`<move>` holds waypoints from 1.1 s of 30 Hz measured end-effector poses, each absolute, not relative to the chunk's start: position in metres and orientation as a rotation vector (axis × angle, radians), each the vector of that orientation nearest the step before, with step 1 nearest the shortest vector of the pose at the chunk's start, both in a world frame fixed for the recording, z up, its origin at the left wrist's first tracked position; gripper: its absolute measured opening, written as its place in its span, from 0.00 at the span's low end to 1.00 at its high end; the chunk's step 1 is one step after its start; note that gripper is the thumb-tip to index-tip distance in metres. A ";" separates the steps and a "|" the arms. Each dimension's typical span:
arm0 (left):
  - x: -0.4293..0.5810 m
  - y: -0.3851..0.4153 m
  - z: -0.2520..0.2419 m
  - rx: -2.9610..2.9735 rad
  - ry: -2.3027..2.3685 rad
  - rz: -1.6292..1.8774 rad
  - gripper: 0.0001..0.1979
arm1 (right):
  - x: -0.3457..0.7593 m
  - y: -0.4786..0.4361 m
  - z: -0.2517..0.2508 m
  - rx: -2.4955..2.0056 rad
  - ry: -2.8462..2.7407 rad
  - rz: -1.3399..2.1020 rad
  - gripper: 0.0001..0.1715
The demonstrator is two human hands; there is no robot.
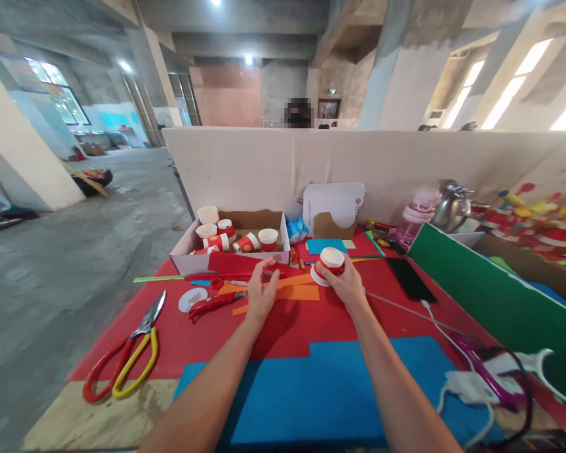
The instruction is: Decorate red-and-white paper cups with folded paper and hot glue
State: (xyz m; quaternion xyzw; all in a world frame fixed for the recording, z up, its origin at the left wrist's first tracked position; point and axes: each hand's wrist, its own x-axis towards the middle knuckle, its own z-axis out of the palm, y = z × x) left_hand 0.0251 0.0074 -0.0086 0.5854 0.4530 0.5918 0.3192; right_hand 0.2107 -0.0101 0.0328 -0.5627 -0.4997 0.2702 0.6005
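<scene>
My right hand (346, 286) grips a red and white paper cup (330, 264), held tilted just above the red table cover (292, 327). My left hand (263, 290) hovers over orange paper strips (297, 290), with thumb and fingers pinched round a small red piece that I cannot name. A red paper sheet (245, 264) lies just beyond it, against the front of a cardboard box (183, 258) that holds several more red and white cups (268, 239).
Large scissors with red and yellow handles (127, 362) lie at the left. A blue sheet (330, 390) covers the near table. A black phone (409, 278), white cables, purple-handled scissors (488, 377), a green board (490, 302) and a kettle (450, 204) stand to the right. A white partition rises behind.
</scene>
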 end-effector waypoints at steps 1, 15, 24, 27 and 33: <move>0.020 0.010 -0.007 1.503 1.250 1.593 0.14 | 0.213 -0.009 0.036 -1.290 -1.172 0.611 0.27; -0.031 0.024 0.012 1.913 1.526 1.223 0.07 | 0.182 -0.028 0.001 -1.228 -1.439 0.600 0.27; -0.014 -0.003 0.018 2.002 1.303 1.367 0.09 | 0.183 -0.029 0.004 -1.246 -1.767 0.320 0.26; 0.000 -0.010 0.017 2.245 1.083 1.398 0.08 | 0.182 -0.030 0.002 -1.290 -1.872 0.189 0.26; 0.022 -0.015 0.000 2.547 1.058 1.389 0.10 | 0.178 -0.032 0.001 -1.413 -1.984 -0.036 0.24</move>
